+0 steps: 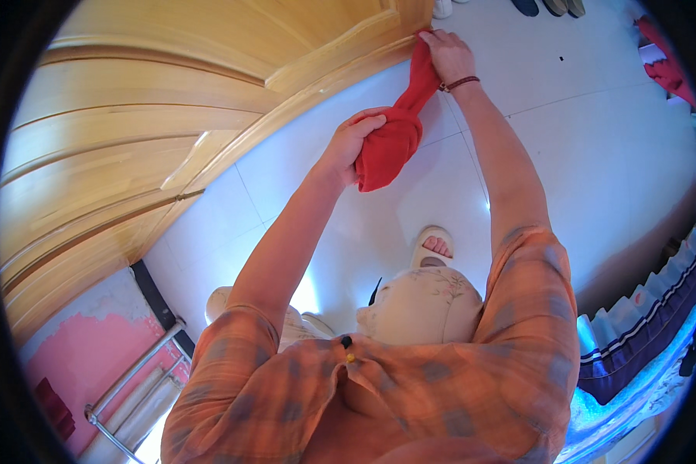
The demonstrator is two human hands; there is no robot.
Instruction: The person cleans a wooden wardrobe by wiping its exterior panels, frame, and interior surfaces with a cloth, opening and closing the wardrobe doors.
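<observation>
A red cloth [390,148] is bunched at its near end and stretched narrow toward its far end. My left hand [359,139] grips the bunched part, with the thumb on top. Up at the lower corner of a wooden cabinet or door panel [325,64], my right hand [449,55] holds the narrow far end; whether the cloth touches the wood there I cannot tell. A dark red bracelet [463,83] is on my right wrist. Between my arms, below the cloth, one sandal [432,246] shows on my foot.
Pale floor tiles [533,151] lie below. Several shoes [551,7] stand at the far edge. A metal rack [133,371] is by the pink wall [87,359] at lower left. On the right are a bed's ruffled skirt [644,325] and red fabric [670,72].
</observation>
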